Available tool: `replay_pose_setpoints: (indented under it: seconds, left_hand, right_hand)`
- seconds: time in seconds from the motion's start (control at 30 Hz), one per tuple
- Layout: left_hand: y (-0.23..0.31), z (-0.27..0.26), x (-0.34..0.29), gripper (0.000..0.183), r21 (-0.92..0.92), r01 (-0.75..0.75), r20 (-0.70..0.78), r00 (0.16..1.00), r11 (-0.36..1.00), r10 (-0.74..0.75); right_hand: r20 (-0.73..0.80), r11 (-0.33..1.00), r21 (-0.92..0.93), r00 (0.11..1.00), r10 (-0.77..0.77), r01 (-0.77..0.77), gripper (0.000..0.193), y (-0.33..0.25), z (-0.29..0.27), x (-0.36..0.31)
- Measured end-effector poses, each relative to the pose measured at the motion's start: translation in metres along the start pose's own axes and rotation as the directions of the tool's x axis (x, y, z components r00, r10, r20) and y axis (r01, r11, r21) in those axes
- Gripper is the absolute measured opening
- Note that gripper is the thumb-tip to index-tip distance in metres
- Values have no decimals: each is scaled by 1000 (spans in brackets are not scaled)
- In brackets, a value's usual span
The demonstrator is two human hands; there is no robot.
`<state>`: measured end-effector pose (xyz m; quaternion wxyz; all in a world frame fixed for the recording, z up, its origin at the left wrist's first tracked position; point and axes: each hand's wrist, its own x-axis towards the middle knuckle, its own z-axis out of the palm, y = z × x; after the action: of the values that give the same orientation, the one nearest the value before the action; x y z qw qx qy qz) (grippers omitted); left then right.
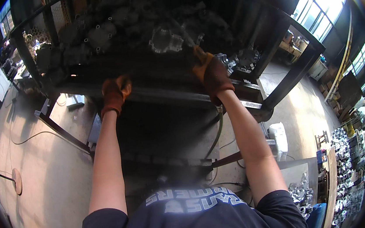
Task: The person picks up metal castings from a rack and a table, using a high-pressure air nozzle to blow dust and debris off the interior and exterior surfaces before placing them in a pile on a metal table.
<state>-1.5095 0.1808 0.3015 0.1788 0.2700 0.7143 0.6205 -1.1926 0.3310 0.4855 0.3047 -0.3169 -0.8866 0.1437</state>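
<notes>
My right hand [210, 69], in an orange and dark red work glove, is closed around a hose-fed hand tool [187, 38]. The tool's slim front points up and left toward a pale, bright-lit metal casting [166, 41] on the dark bench. A greenish hose [218, 132] hangs below that hand. My left hand [117, 90], gloved alike, has its fingers curled near the bench's front edge, apart from the casting. Whether it grips anything cannot be made out in the shadow. The contact between tool tip and casting is too dark to tell.
More metal castings [98, 36] are heaped at the back of the bench, and shiny ones [247, 59] lie right of my right hand. Dark steel posts [295, 74] frame the bench. Many castings [344, 173] stand at the far right. A cable [35, 137] crosses the floor at left.
</notes>
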Motion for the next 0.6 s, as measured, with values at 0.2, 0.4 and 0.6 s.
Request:
replay_pose_setpoints:
  seconds: [0.2, 0.4, 0.6]
  left_hand:
    - [2, 8, 3, 38, -467, 94, -29, 992, 879, -122]
    - [24, 3, -16, 38, -534, 125, 4, 989, 836, -146]
    - [16, -1, -17, 30, 106, -229, -33, 972, 968, 233]
  right_hand:
    - [144, 952, 257, 981, 131, -165, 38, -2, -31, -37]
    - [225, 982, -70, 956, 187, -176, 43, 8, -38, -48]
    - [41, 963, -157, 973, 226, -217, 44, 27, -35, -36]
